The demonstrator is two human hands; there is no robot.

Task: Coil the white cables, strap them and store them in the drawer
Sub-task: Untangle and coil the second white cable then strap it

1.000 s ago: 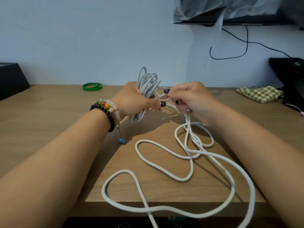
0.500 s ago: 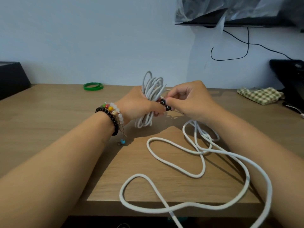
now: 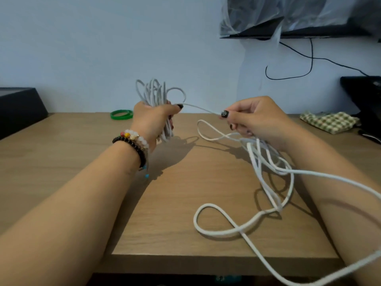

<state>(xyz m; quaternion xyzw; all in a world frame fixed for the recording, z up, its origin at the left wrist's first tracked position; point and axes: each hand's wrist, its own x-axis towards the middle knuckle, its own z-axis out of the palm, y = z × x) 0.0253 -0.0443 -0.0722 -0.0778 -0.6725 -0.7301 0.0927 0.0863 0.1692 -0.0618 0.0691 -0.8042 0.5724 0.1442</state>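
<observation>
Both forearms are bare, with no sleeves in view. The left wrist carries stacked bracelets (image 3: 132, 141): one string of round black beads, and beside it a string of pale, milky beads mixed with a red, a yellow and a green one. A thin cord hangs from them, ending in a small turquoise bead (image 3: 147, 175). The nails on both hands are painted black; the right thumbnail (image 3: 225, 114) has a speckled, glittery look. The left thumbnail (image 3: 180, 106) is plain glossy black. The right wrist is bare.
</observation>
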